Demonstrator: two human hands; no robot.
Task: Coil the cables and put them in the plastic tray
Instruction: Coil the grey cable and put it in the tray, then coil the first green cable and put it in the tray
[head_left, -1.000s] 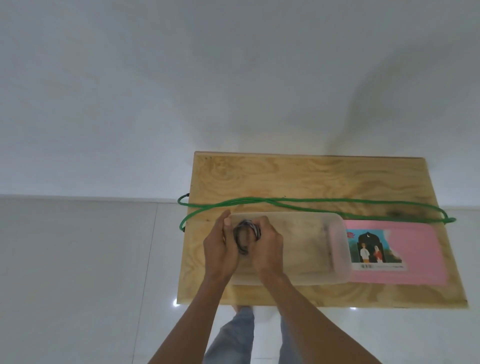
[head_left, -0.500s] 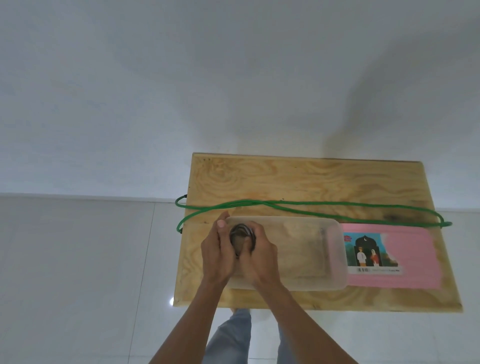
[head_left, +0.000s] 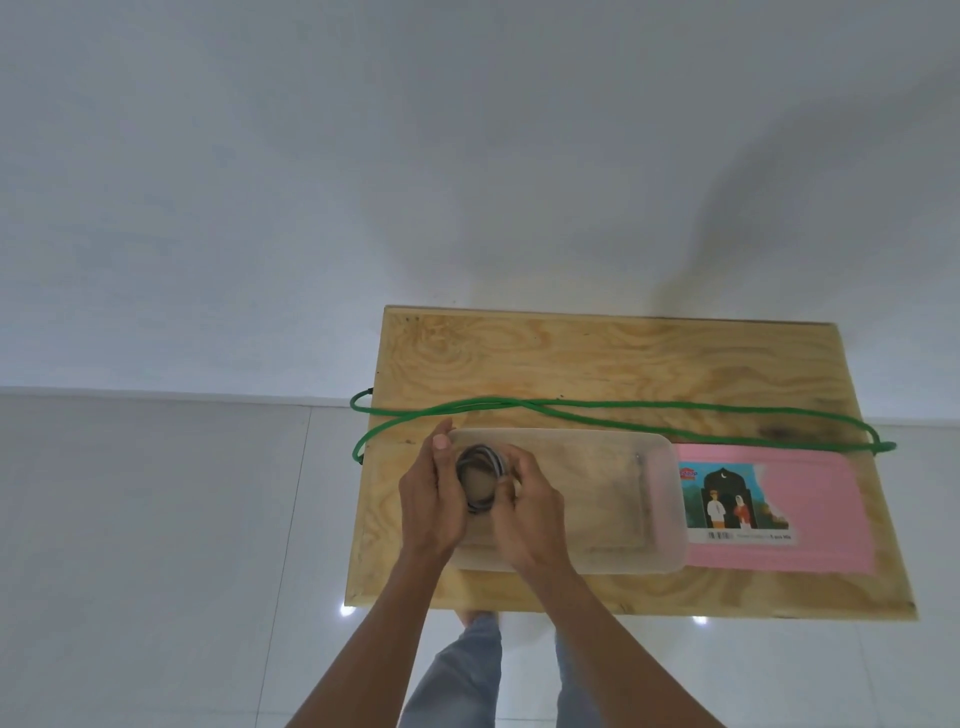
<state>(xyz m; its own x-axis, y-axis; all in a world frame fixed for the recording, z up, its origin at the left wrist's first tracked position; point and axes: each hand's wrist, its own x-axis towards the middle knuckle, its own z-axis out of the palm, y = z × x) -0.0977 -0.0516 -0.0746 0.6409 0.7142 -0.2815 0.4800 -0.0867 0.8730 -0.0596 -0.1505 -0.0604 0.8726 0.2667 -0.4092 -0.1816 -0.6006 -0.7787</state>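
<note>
While cupped by left hand (head_left: 434, 499) and right hand (head_left: 530, 512) to stop springing, grey coil (head_left: 480, 480) held over plastic tray (head_left: 660, 499) at nine o'clock; green cable (head_left: 623, 408) uncoiled at twelve

Print is carried only by the pink packet (head_left: 810, 514), lying on the wooden table (head_left: 623, 358) just right of the plastic tray (head_left: 660, 499). A small red logo is seen at the top left of its picture panel, a barcode and a line of fine print along the bottom strip; all too blurred to be read.
</note>
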